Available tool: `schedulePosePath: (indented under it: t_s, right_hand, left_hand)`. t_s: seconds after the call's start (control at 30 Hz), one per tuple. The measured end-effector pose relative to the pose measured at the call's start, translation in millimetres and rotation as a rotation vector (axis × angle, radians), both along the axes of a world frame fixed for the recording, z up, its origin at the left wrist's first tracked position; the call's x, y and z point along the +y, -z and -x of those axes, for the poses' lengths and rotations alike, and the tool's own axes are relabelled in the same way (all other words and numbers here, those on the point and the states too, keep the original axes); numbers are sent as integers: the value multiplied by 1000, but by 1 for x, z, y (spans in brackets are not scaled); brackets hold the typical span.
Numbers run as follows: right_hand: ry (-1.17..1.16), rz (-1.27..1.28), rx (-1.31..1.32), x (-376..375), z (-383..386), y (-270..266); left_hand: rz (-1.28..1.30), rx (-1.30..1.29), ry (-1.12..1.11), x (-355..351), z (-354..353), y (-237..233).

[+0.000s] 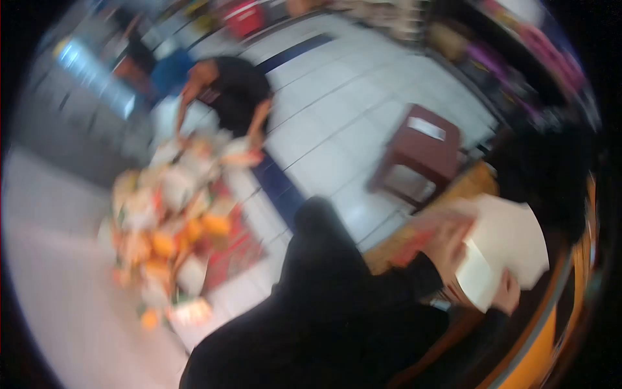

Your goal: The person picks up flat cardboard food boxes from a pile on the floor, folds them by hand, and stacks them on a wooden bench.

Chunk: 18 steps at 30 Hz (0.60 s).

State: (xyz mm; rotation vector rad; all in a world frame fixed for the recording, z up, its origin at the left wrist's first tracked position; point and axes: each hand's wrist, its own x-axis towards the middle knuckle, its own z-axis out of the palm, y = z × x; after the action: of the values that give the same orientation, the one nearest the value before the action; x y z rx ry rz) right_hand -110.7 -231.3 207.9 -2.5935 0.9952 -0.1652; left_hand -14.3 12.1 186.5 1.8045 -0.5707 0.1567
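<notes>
Pale cream sheets (512, 236), like paper or thin card with a curved outer edge, lie at the right over a low wooden surface. My left hand (447, 249) holds their near left side, its fingers bent over the edge. At their lower edge is my right hand (507, 293), with fingers closed on the border of a sheet. A brighter sheet (475, 275) shows between the two hands. Both hands are blurred by motion, so fine finger detail is unclear.
A person in a dark shirt (236, 91) bends over a heap of orange, white and red pieces (172, 220) at the left. A brown plastic stool (424, 142) stands on the tiled floor (324, 123). Shelves with goods line the upper right.
</notes>
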Motion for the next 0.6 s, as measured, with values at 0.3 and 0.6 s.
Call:
schedulePosePath:
  t_s: [0.3, 0.6]
  right_hand:
    - [-125, -42, -167, -4, 2, 29]
    - [-186, 118, -100, 76, 18, 64]
  left_hand:
    - [231, 155, -44, 48, 14, 19]
    - [212, 374, -1169, 483, 64, 290]
